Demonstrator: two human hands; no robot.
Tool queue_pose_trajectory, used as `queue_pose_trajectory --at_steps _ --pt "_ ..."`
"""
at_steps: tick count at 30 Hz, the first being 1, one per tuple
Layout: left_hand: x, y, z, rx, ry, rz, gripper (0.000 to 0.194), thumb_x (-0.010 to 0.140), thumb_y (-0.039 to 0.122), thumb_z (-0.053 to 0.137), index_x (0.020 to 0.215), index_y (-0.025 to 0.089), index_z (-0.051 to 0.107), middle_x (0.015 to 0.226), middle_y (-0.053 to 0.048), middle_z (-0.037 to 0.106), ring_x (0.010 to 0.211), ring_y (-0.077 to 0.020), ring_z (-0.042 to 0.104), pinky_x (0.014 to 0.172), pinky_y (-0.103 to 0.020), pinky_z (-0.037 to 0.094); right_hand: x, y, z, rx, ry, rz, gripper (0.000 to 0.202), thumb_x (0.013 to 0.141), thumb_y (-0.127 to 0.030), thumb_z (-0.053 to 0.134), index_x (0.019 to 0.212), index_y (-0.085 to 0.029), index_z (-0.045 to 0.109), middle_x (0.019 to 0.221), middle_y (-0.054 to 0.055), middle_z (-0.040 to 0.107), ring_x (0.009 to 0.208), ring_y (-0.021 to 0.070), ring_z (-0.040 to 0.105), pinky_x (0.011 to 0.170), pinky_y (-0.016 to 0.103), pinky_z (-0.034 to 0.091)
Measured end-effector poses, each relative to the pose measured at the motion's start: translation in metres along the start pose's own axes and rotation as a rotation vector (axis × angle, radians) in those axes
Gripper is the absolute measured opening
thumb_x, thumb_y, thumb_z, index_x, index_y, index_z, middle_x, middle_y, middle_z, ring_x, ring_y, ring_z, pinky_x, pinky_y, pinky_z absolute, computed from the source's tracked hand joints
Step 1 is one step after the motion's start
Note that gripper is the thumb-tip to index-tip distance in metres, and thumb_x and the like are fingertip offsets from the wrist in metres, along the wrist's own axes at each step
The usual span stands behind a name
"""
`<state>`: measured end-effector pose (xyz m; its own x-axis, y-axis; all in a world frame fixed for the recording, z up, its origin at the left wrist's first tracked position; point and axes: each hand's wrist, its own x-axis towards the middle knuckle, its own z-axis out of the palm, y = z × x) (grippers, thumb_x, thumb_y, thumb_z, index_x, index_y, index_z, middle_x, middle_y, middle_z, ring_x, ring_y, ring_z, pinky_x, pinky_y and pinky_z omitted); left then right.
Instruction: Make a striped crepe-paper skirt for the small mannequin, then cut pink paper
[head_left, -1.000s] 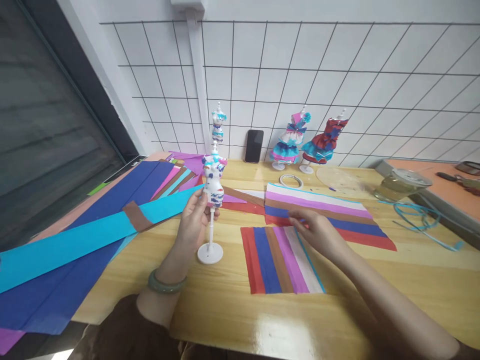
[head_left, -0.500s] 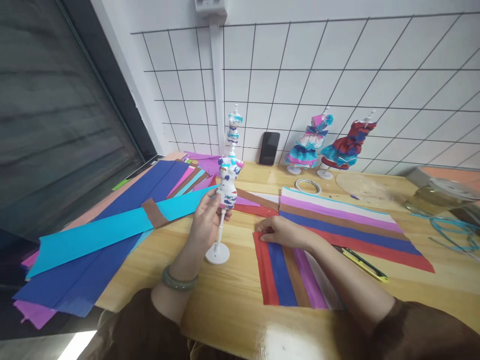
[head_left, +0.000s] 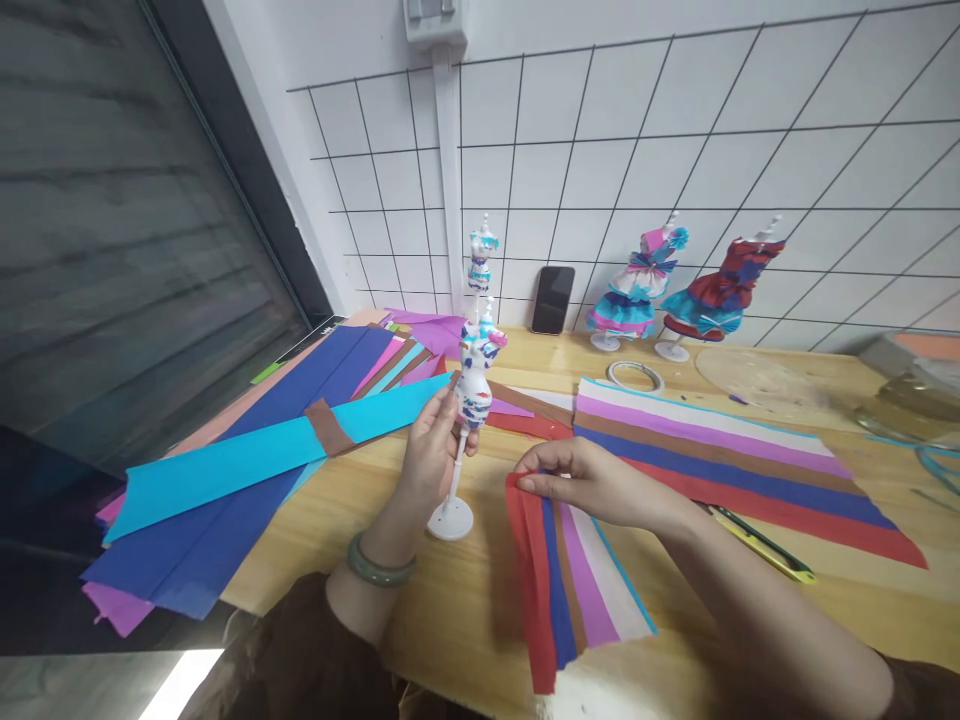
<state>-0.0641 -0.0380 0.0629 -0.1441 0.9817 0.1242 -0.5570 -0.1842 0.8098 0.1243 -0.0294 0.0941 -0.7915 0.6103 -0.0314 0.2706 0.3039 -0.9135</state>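
Note:
My left hand [head_left: 435, 445], with a green bangle at its wrist, is closed around the waist and stand of a small white dress form [head_left: 475, 385] marked with blue, pink and red patches. The form stands tilted slightly, its round base [head_left: 450, 520] at the table. My right hand [head_left: 562, 470] pinches the top edge of a short multicoloured striped sheet of crepe paper [head_left: 592, 595], which hangs gathered into folds below the fingers. A longer striped sheet [head_left: 750, 470] lies flat on the table behind the right forearm.
On the left lie blue and turquoise paper strips [head_left: 225, 450]. A yellow utility knife [head_left: 765, 545] and a tape roll [head_left: 636, 377] are on the right. Against the wall stand a phone [head_left: 553, 300], a second small form [head_left: 483, 262] and two dressed forms [head_left: 637, 285] [head_left: 731, 285].
My right hand has lifted the short striped sheet by its edge, and it has bunched into folds. The left hand keeps its hold on the dress form. The view has shifted slightly.

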Motion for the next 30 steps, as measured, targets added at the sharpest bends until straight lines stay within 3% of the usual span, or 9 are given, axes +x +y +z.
queue_pose_trajectory --at_steps 4,10,13,16,18,21,26,30 --pt "-0.002 0.002 -0.001 -0.005 -0.065 -0.11 0.021 0.083 0.039 0.053 0.083 0.017 0.052 0.061 0.003 0.055 0.035 -0.0033 0.036 0.035 -0.017 0.023 -0.002 -0.001 0.003 -0.029 0.034 -0.029 0.031 0.087 -0.044 0.048 0.085 -0.017 0.062 0.074 0.0 0.056 0.065 0.011 0.047 0.059 0.022 0.038" --pt "-0.004 0.003 -0.001 -0.016 -0.158 -0.37 0.028 0.087 0.038 0.044 0.078 0.014 0.056 0.033 0.006 0.036 0.028 -0.0042 0.021 0.032 -0.017 0.014 0.0 -0.002 0.008 -0.116 0.121 -0.053 0.029 0.088 -0.041 0.045 0.081 -0.017 0.059 0.071 -0.001 0.052 0.063 0.0103 0.043 0.057 0.022 0.035" --pt "-0.003 0.0 -0.002 -0.056 -0.187 -0.422 0.042 0.087 0.052 0.037 0.082 0.014 0.056 0.041 0.001 0.049 0.027 -0.0036 0.022 0.03 -0.017 0.011 0.002 -0.001 0.008 -0.097 0.157 -0.057 0.029 0.088 -0.041 0.046 0.079 -0.017 0.058 0.068 -0.002 0.05 0.061 0.0098 0.041 0.054 0.021 0.033" --pt "-0.001 -0.002 -0.004 -0.118 -0.225 -0.443 0.055 0.085 0.064 0.028 0.089 0.016 0.055 0.064 -0.005 0.064 0.027 -0.0022 0.024 0.029 -0.017 0.008 0.003 0.0 0.007 -0.073 0.203 -0.038 0.031 0.088 -0.042 0.046 0.074 -0.017 0.056 0.063 -0.003 0.045 0.057 0.0091 0.039 0.051 0.02 0.031" --pt "-0.002 -0.002 -0.004 -0.127 -0.251 -0.45 0.059 0.083 0.067 0.027 0.092 0.016 0.055 0.074 -0.008 0.065 0.028 -0.0011 0.025 0.028 -0.017 0.007 0.004 0.001 0.008 -0.053 0.232 -0.044 0.031 0.088 -0.043 0.046 0.075 -0.017 0.057 0.064 -0.003 0.046 0.057 0.0092 0.04 0.052 0.021 0.032" --pt "-0.004 -0.004 -0.005 -0.134 -0.277 -0.461 0.056 0.081 0.067 0.035 0.095 0.016 0.056 0.072 -0.006 0.062 0.032 -0.0013 0.027 0.03 -0.016 0.011 0.005 0.001 0.008 -0.012 0.255 -0.076 0.031 0.088 -0.043 0.046 0.079 -0.016 0.058 0.07 -0.001 0.053 0.061 0.0103 0.045 0.055 0.021 0.035" --pt "-0.01 -0.006 -0.005 -0.12 -0.291 -0.472 0.025 0.077 0.038 0.063 0.087 0.015 0.056 0.07 0.0 0.052 0.045 -0.0027 0.035 0.038 -0.014 0.025 0.006 0.004 0.01 0.015 0.255 -0.063 0.031 0.088 -0.042 0.046 0.079 -0.016 0.058 0.072 0.0 0.056 0.066 0.0115 0.049 0.06 0.022 0.039" --pt "-0.011 -0.005 -0.004 -0.068 -0.341 -0.447 0.017 0.068 0.011 0.062 0.082 0.014 0.053 0.065 0.001 0.047 0.052 -0.0057 0.041 0.046 -0.017 0.033 0.005 0.002 0.01 0.031 0.249 -0.069 0.03 0.088 -0.042 0.046 0.081 -0.017 0.06 0.077 0.001 0.061 0.072 0.0136 0.054 0.066 0.024 0.042"
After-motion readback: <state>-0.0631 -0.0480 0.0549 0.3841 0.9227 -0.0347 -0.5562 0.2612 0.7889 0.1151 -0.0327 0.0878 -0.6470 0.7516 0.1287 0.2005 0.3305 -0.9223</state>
